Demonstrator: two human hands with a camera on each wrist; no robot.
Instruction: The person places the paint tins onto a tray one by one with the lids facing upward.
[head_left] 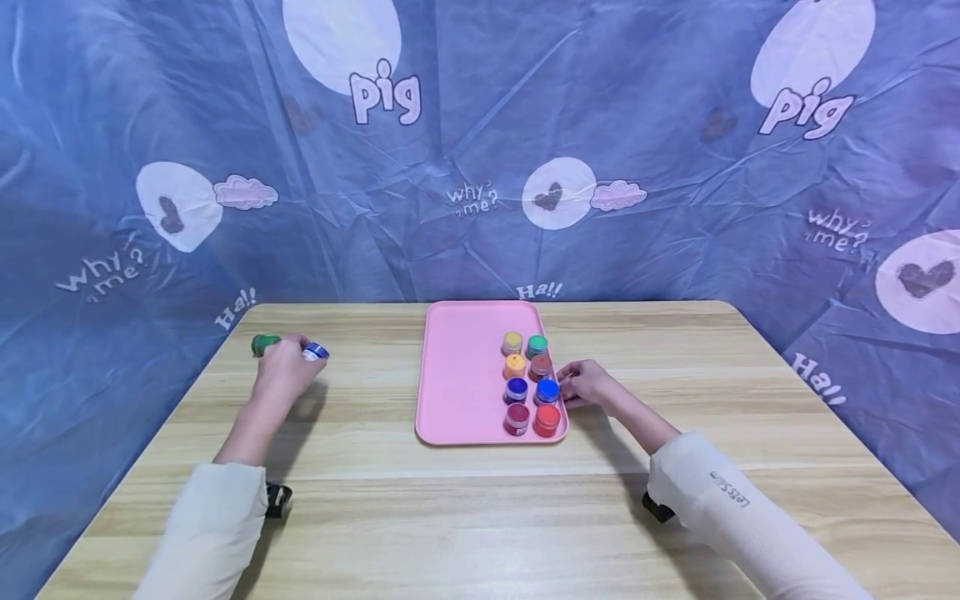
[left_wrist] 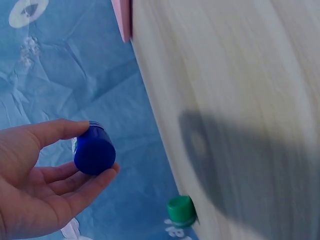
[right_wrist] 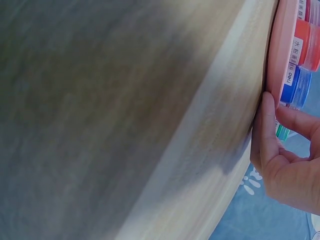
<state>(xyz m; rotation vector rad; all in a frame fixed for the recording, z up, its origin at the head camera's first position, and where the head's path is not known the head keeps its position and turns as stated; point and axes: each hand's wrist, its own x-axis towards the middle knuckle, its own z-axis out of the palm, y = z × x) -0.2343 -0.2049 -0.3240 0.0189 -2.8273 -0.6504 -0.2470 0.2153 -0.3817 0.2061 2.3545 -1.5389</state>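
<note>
My left hand (head_left: 283,367) holds a small blue-lidded paint jar (left_wrist: 95,150) above the left part of the table, thumb on one side and fingers on the other. Close beside it, a green-lidded jar (head_left: 266,344) stands on the table near the left edge. My right hand (head_left: 587,383) grips the right rim of a pink tray (head_left: 461,375), with the thumb at the rim in the right wrist view. Several paint jars fill the tray's right side in two columns, among them a blue one (right_wrist: 296,86) and an orange-red one (right_wrist: 306,45) near that hand.
The pale wooden table (head_left: 480,525) ends at the back against a blue printed cloth (head_left: 480,150), which also hangs at both sides. The tray's left half shows bare pink surface.
</note>
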